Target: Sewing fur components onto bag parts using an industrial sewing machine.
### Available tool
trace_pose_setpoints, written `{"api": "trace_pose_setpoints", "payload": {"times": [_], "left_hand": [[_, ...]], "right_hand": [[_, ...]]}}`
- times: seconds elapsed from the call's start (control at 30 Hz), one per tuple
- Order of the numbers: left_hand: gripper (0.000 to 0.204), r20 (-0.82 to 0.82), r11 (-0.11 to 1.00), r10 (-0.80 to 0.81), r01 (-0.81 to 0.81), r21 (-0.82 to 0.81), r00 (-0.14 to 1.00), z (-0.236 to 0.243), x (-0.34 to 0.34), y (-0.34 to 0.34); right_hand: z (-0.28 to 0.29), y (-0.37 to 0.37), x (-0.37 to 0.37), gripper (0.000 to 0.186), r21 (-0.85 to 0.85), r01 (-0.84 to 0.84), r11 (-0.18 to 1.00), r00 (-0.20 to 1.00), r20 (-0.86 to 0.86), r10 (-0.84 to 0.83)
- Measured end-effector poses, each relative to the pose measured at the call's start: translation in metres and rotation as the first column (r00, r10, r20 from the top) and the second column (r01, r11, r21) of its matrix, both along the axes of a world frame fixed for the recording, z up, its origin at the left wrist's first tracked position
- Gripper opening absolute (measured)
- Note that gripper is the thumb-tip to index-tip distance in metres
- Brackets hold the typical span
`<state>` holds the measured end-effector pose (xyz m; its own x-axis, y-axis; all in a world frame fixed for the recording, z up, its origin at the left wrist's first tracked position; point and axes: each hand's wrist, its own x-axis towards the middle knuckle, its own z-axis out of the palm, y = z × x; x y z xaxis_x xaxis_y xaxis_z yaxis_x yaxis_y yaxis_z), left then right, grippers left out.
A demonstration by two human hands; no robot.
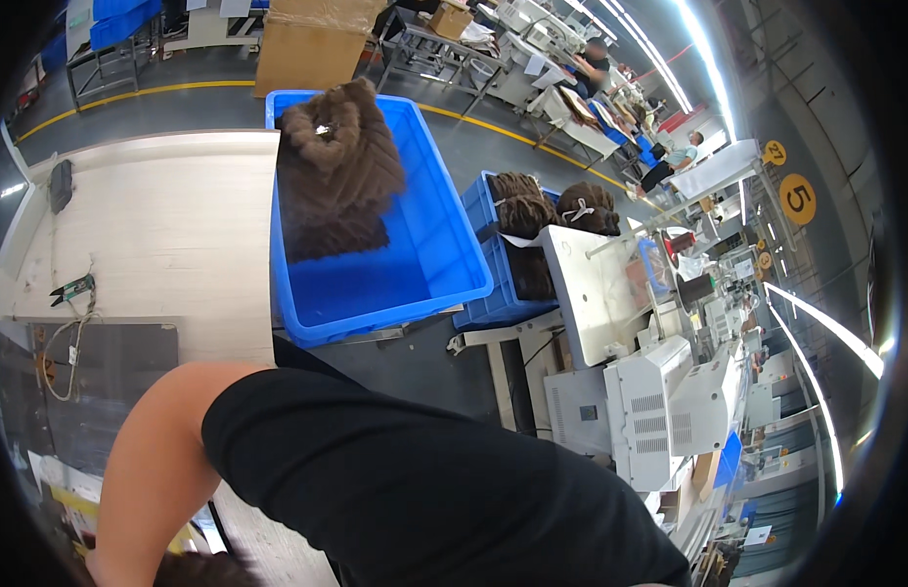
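Left hand [107,572] sits at the lower frame edge, touching brown furry fabric [204,570]; its grip is cut off, closure cannot be told. Right hand out of view. Well beyond, a blue bin [429,254] beside the bench [160,225] holds a brown garment [336,176]

A tabletop [170,225] fills the left of the frame, scissors [70,288] lying at its left edge. A bin [434,264] stands at centre, just right of the tabletop, a fur garment [336,171] inside. A second bin [488,293] sits right of it; a sewing machine [669,401] occupies lower right.
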<state>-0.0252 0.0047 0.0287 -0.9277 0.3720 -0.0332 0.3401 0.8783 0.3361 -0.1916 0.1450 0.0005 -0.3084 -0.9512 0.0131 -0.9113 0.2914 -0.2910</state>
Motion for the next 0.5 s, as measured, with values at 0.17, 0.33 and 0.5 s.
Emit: {"api": "trace_pose_setpoints", "payload": {"times": [0.17, 0.33, 0.5], "left_hand": [[0.044, -0.162, 0.989, -0.142, 0.135, -0.054, 0.977, 0.013, 0.017, 0.028], [0.033, -0.088, 0.995, -0.060, 0.052, -0.089, 0.994, 0.010, 0.017, 0.025], [0.030, -0.492, 0.827, -0.323, 0.493, 0.269, 0.809, -0.051, -0.025, 0.011]], "right_hand": [[-0.029, -0.006, -0.036, 0.041, 0.117, 0.048, 0.992, 0.980, -0.200, -0.024], [-0.036, 0.024, -0.020, 0.043, 0.480, -0.061, 0.875, 0.873, -0.400, 0.280], [-0.034, 0.060, 0.008, 0.036, -0.069, 0.371, 0.926, 0.892, 0.303, -0.335]]}}
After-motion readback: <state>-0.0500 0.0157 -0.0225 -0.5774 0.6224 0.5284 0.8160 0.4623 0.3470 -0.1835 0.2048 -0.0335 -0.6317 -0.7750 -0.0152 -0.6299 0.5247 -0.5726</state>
